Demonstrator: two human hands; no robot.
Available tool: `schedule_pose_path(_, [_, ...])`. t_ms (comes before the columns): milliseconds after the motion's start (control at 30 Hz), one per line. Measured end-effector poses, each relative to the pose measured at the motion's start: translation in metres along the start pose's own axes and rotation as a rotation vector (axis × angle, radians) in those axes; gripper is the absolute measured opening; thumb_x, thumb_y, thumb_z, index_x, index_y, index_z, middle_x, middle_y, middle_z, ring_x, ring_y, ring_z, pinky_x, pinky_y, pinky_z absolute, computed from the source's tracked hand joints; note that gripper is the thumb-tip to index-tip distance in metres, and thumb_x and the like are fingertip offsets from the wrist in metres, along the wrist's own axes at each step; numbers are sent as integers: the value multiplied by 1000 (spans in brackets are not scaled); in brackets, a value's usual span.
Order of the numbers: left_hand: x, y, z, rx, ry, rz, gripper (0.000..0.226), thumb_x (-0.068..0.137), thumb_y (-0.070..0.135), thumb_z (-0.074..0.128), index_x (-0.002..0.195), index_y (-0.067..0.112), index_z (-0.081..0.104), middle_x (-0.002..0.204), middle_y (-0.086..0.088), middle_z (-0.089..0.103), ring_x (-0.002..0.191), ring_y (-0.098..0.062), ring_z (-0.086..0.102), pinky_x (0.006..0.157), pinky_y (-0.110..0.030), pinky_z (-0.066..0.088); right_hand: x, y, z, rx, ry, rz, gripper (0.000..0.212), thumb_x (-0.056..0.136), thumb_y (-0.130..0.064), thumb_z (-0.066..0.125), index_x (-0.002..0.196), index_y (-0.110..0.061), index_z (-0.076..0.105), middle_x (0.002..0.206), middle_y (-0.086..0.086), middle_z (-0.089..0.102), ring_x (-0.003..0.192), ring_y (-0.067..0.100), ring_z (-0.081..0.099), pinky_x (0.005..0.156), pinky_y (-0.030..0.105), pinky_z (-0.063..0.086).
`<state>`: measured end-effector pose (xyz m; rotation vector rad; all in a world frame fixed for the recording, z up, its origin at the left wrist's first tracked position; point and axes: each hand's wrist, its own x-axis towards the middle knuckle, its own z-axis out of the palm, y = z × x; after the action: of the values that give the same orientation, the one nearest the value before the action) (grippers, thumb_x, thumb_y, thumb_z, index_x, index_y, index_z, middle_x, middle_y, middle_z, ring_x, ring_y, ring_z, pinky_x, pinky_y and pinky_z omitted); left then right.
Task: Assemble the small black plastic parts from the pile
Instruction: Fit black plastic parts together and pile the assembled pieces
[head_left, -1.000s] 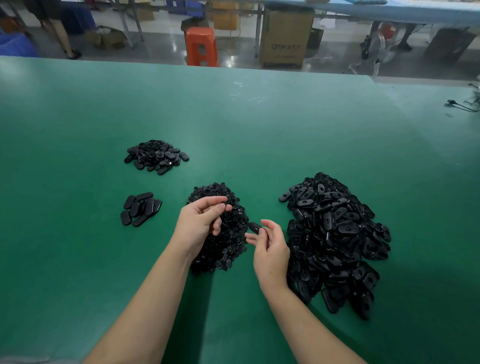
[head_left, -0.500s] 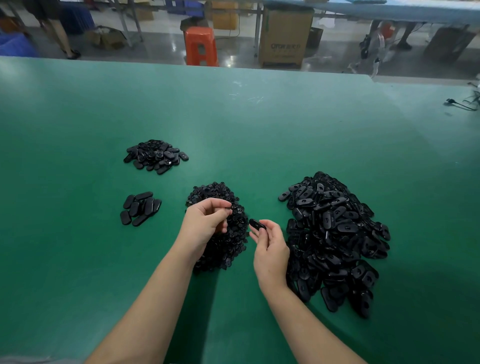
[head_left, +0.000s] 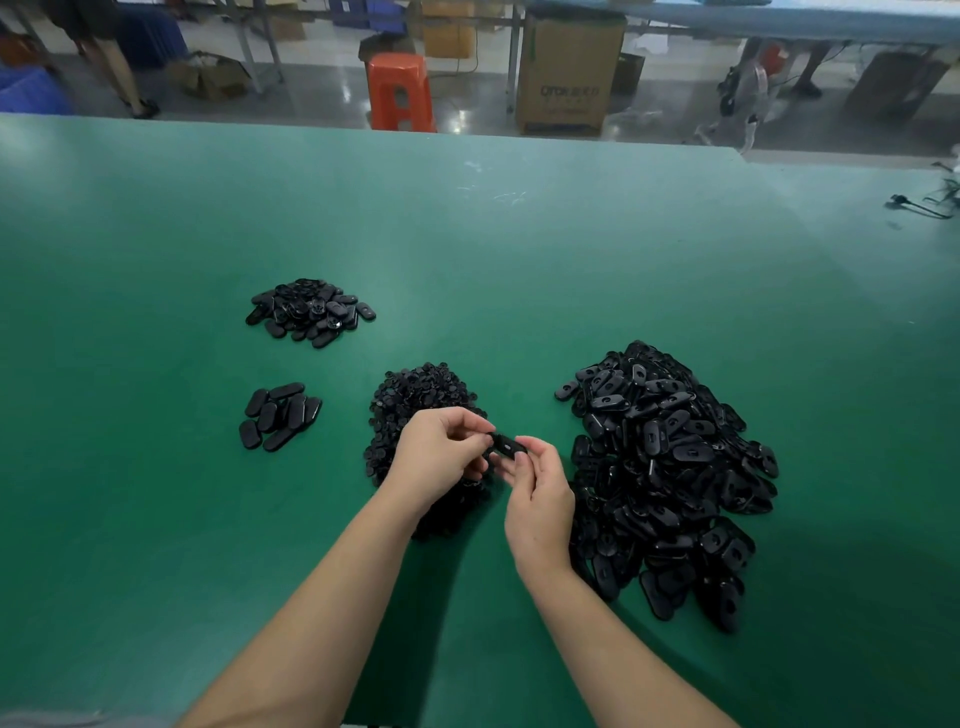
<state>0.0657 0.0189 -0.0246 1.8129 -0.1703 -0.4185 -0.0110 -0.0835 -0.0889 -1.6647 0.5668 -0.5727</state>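
Note:
On the green table (head_left: 519, 270) lie a big pile of black oval shells (head_left: 670, 467) at the right and a pile of small round black parts (head_left: 415, 400) in the middle. My right hand (head_left: 537, 493) pinches one oval shell (head_left: 506, 447) between thumb and fingers, just above the small-parts pile. My left hand (head_left: 441, 457) meets it from the left, fingertips pinched on a small part that touches the shell's left end; the part itself is mostly hidden. A heap of oval pieces (head_left: 311, 312) and a neat group of oval pieces (head_left: 278, 415) lie at the left.
A black cable (head_left: 919, 205) lies at the table's far right edge. Beyond the far edge stand an orange stool (head_left: 400, 93), a cardboard box (head_left: 569, 78) and a person's legs (head_left: 119, 67) at the back left.
My left hand has lifted off the small-parts pile and moved right to meet my right hand. The right hand has turned the oval shell up toward it.

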Motion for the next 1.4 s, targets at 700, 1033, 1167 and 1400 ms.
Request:
schedule_pose_path(700, [-4,1,21,259,47,19,15,86,6,70,76,17,70,63,-1,72,49,-14,65,51,-30,58,0,-2,-4,-98,14,-4,16,102,-11,52,105,-26,58,97,1,73,89,19,71,82,43,57])
schedule_pose_path(1033, [-5,2,25,309,93,40,11,85,13,76,76,17,73,65,5,71,57,-10,68,60,-26,57,1,-4,-6,-91,22,-27,14,102,-9,52,109,-17,60,98,-6,69,88,6,66,76,11,48])
schedule_pose_path(1167, [-9,0,25,415,113,143,5,88,20,74,84,21,77,93,14,68,74,-2,62,72,-19,50,0,-5,-6,-56,27,-17,14,102,-10,51,106,-22,57,95,-12,68,87,-7,65,73,6,46])
schedule_pose_path(1400, [-16,-5,20,440,42,274,16,93,13,66,101,14,81,111,12,67,76,-2,63,73,-10,49,1,-2,-4,64,27,60,17,99,-7,60,105,-23,59,102,-6,71,106,1,68,88,20,52])
